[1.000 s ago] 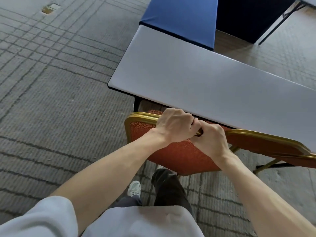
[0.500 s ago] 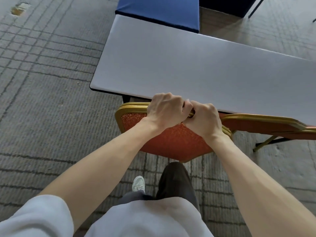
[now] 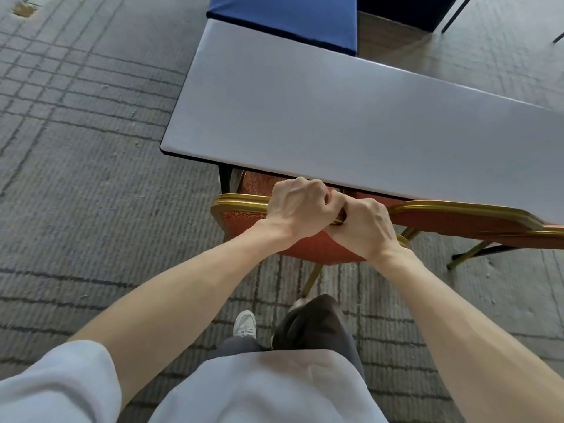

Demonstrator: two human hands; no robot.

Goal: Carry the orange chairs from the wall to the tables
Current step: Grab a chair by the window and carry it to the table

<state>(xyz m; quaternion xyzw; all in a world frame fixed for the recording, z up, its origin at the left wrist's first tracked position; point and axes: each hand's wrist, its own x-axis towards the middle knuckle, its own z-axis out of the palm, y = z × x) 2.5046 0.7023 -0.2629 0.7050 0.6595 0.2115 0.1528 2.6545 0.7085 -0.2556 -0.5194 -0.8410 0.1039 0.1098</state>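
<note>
My left hand (image 3: 297, 206) curls tight round the gold top rail of the orange chair (image 3: 238, 218), and my right hand (image 3: 363, 230) grips it just beside, knuckles touching. The seat sits under the table (image 3: 335, 117) edge, beside a second chair (image 3: 464, 221). I judge placement nearly done; next I release both grips.
</note>
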